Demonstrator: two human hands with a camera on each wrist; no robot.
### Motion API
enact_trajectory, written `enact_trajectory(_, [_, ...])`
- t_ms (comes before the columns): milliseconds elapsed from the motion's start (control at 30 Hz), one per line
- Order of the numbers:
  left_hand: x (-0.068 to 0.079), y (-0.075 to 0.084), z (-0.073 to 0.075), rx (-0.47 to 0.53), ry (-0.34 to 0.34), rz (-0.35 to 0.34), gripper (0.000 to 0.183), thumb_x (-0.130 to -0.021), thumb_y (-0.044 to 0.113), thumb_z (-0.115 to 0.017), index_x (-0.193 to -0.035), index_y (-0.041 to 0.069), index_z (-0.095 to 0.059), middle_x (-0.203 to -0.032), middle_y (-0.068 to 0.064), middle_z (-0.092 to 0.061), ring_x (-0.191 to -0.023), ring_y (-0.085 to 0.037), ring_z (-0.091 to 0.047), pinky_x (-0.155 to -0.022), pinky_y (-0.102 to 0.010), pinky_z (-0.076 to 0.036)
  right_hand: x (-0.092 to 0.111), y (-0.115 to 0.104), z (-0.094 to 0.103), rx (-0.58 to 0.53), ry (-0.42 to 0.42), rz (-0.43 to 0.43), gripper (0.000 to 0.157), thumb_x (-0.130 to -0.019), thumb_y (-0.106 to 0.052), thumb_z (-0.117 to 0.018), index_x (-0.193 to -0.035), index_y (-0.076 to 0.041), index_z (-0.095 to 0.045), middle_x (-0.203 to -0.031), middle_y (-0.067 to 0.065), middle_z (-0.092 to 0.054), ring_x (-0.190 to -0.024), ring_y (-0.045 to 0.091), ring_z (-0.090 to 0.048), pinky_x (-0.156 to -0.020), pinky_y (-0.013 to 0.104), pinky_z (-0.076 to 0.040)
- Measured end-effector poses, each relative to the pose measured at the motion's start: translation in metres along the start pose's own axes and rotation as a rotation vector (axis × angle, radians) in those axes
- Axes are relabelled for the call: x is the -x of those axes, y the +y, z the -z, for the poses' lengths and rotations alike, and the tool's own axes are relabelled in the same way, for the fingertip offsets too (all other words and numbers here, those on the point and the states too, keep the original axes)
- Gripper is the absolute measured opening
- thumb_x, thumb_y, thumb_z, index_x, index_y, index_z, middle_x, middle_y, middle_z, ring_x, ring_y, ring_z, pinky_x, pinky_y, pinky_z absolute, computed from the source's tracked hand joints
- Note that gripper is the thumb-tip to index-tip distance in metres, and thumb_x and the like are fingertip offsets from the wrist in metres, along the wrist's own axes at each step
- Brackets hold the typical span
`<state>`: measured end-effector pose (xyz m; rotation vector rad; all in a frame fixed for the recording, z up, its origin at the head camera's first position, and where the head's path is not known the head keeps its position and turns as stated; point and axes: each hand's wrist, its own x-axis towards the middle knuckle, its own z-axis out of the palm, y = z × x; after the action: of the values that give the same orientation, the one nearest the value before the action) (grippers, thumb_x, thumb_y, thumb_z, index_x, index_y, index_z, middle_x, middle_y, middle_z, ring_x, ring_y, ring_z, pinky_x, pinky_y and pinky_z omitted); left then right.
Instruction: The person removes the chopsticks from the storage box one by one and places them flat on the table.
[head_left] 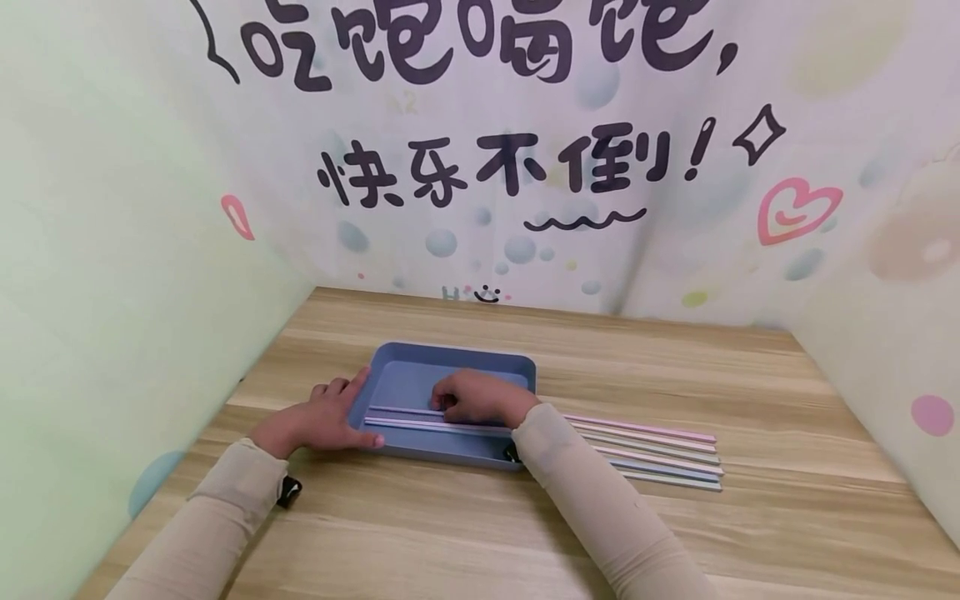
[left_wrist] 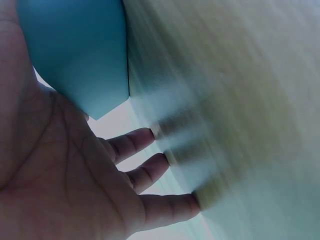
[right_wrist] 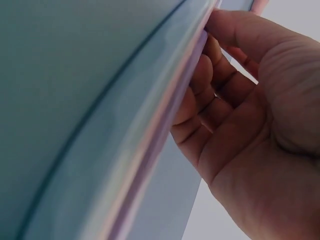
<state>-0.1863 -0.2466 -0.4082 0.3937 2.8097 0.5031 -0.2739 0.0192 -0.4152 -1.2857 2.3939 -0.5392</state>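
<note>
A shallow blue rectangular tray lies on the wooden table. Several slender pastel chopsticks reach from inside it past its right end. My left hand rests at the tray's left end, thumb over the near corner and fingers spread. In the left wrist view, fingertips meet the table beside the tray wall. Over the tray, my right hand has curled fingers and pinches a purple chopstick, seen in the right wrist view. My right forearm hides the middle of the bundle.
The wood-grain table stretches around the tray. A printed cloth backdrop stands along the back edge, with a pale green cloth side at the left. Dark wrist bands sit under my sleeves.
</note>
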Motion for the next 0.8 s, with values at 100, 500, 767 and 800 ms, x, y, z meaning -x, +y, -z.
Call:
enact_trajectory(100, [0.001, -0.002, 0.0, 0.002, 0.003, -0.009, 0.124, -0.077, 0.07, -0.07, -0.156, -0.004, -0.01, -0.139, -0.038, -0.033, -0.121, -0.057, -0.034, -0.095, -0.065, -0.036, -0.001, 0.001, -0.001, 0.009, 0.005, 0.007, 0.013, -0.089, -0.003, -0.069, -0.098, -0.011, -0.071, -0.076, -0.006, -0.057, -0.072, 0.009, -0.052, -0.069, 0.024, -0.042])
enact_trajectory(500, [0.0, -0.001, -0.001, 0.01, -0.017, 0.012, 0.123, -0.077, 0.068, -0.072, -0.157, -0.001, -0.008, -0.142, -0.036, -0.031, -0.124, -0.056, -0.033, -0.096, -0.064, -0.037, 0.003, -0.002, 0.01, -0.028, 0.006, 0.016, 0.016, -0.093, -0.004, -0.064, -0.102, -0.015, -0.071, -0.08, -0.006, -0.061, -0.072, 0.009, -0.054, -0.068, 0.024, -0.045])
enact_trajectory(767, [-0.002, -0.002, -0.002, 0.009, -0.028, 0.027, 0.123, -0.077, 0.069, -0.071, -0.157, -0.001, -0.008, -0.143, -0.035, -0.03, -0.125, -0.055, -0.032, -0.096, -0.064, -0.037, 0.008, -0.009, 0.026, -0.035, 0.029, 0.065, 0.018, -0.095, -0.003, -0.059, -0.108, -0.009, -0.071, -0.086, -0.004, -0.06, -0.076, 0.012, -0.054, -0.068, 0.025, -0.045])
enact_trajectory(800, [-0.002, -0.002, -0.002, 0.008, -0.029, 0.028, 0.123, -0.077, 0.069, -0.071, -0.157, -0.001, -0.007, -0.143, -0.035, -0.03, -0.125, -0.055, -0.032, -0.097, -0.064, -0.037, 0.009, -0.01, 0.028, -0.038, 0.034, 0.069, 0.018, -0.095, -0.003, -0.059, -0.108, -0.009, -0.071, -0.087, -0.004, -0.061, -0.077, 0.012, -0.054, -0.068, 0.025, -0.045])
